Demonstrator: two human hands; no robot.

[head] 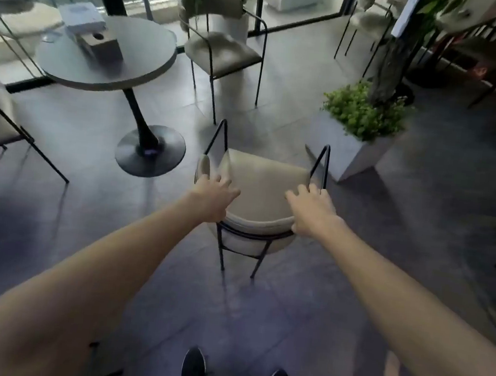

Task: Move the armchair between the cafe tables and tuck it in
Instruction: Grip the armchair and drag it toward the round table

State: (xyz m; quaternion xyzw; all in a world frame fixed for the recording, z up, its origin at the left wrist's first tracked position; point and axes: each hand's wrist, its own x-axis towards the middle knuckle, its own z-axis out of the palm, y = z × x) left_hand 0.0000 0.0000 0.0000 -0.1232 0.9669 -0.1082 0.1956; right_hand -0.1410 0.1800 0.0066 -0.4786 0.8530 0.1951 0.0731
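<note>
Head view looks steeply down: dark shoes (193, 365) are seen nearest, below both forearms. The right hand (310, 212) is wrapped over the curved backrest of the beige armchair (261, 183), fingers curled on its rim. The left hand (213, 198) is laid on the rim's other end with fingers splayed, and a firm hold cannot be confirmed through the blur. The armchair is placed directly under both hands, not yet tucked in. Ahead and left of the left hand a round pedestal table (131, 62) is found; ahead of the right hand, a concrete planter (336, 148). If swung unevenly, the chair's black legs could be caught on the table's disc base (164, 154) or knocked against the planter.
</note>
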